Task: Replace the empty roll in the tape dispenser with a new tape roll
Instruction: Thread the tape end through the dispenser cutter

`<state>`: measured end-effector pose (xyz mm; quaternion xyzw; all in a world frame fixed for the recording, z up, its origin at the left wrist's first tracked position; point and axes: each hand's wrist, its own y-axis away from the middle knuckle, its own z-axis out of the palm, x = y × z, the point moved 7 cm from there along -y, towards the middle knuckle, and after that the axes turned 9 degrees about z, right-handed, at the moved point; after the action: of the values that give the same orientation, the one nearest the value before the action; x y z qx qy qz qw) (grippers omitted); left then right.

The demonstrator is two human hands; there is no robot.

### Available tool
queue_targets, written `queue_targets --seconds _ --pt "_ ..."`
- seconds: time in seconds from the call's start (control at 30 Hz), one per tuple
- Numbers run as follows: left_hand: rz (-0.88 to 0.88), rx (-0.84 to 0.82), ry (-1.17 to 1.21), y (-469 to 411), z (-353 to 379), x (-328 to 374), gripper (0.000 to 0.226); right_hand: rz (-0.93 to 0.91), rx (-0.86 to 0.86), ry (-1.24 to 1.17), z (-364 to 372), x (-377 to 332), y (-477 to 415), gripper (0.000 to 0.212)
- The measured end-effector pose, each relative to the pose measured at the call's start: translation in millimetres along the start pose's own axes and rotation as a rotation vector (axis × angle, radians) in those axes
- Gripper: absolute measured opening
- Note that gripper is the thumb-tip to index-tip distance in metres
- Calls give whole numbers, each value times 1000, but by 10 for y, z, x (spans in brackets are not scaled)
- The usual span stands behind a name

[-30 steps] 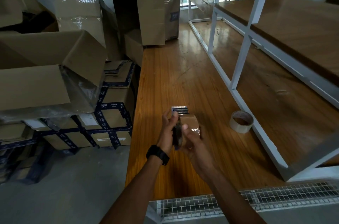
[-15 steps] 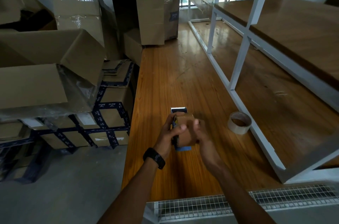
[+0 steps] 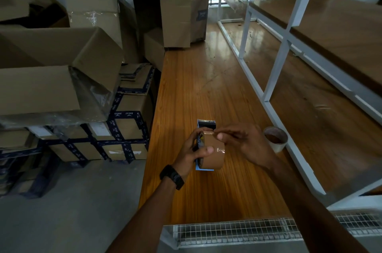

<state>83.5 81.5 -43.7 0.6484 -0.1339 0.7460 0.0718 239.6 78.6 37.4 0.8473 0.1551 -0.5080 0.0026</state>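
New brown tape roll (image 3: 213, 152) sits mounted in the blue tape dispenser (image 3: 203, 145), held above the worktop (image 3: 192, 87). Left hand (image 3: 191, 152) is wrapped around roll and frame, thumb pressed on the tape face. Right hand (image 3: 246, 144) pinches at the roll's upper edge, apparently picking for the free end. Empty core (image 3: 276, 138) stands on the worktop, just beside the right hand. Recommended: steady the roll, lift the end squarely, then feed it toward the serrated blade (image 3: 206, 122).
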Motion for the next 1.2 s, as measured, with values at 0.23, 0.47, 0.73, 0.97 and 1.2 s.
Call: queue_targets --seconds 0.23,0.47,0.73,0.97,1.2 --pt "-7 -11 -15 1 -29 2 65 -119 -7 146 15 -104 -75 20" --pt "-26 -32 -14 20 -56 -44 62 -293 11 377 65 -231 -40 31" --pt "-47 -55 -45 53 -53 -22 70 -120 27 275 72 -87 -137 10" --pt "48 -56 -76 48 -53 64 86 125 23 69 96 53 -176 9" --pt "133 -84 -167 32 -76 91 108 259 180 -46 119 153 -129 14"
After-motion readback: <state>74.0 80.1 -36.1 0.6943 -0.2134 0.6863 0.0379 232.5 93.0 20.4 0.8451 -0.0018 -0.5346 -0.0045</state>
